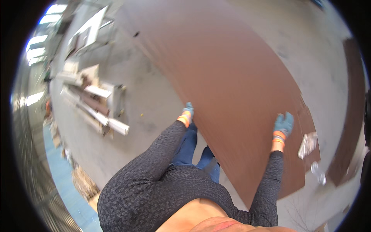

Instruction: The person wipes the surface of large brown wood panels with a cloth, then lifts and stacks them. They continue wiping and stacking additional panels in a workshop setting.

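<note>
A large flat reddish-brown panel point(232, 85) stretches from the far middle down to the lower right in front of me. My left hand point(187, 112), in a blue-grey glove with an orange cuff, is at the panel's near left edge. Its fingers are blurred and partly turned away, so whether they grip the edge is unclear. Farther right, my right hand point(284, 124) wears a matching glove and is over the panel's surface near its right side. Its fingers are spread, with nothing in them. Whether the palm presses on the panel cannot be made out.
Crumpled clear plastic point(308, 145) lies on the panel's right end, and a clear bottle-like item point(318, 173) beside it. Another dark brown panel point(346, 116) lies far right. White and brown offcuts point(98, 104) are piled on the left, beyond them a white frame point(91, 31).
</note>
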A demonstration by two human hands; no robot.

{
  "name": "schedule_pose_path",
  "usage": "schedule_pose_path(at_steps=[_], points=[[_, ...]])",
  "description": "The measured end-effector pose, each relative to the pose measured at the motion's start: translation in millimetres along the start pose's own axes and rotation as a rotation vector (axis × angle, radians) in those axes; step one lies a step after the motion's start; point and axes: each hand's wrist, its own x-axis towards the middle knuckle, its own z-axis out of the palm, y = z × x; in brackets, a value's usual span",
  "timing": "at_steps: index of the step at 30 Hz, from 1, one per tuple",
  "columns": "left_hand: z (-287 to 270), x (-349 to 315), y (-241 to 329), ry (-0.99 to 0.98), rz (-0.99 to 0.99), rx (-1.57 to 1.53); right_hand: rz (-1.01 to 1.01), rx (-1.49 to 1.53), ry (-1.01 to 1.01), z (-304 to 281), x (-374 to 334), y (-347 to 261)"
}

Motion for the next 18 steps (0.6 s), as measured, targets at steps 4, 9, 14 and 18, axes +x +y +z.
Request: schedule_pose_path(at_steps=[4, 9, 14, 18], points=[[21, -12, 8, -0.163, -0.204, -0.154, 0.053, 0.12, -0.072, -48, -129, -16], [24, -39, 23, -0.192, -0.199, -0.107, 0.509, 0.144, -0.229, -98, -305, -26], [-1, -37, 37, -0.239, -0.189, 0.025, 0.686, 0.202, -0.222, -107, -362, -39], [-24, -24, 60, -0.188, -0.163, -0.004, 0.564, 0.231, -0.151, -87, -303, -28]])
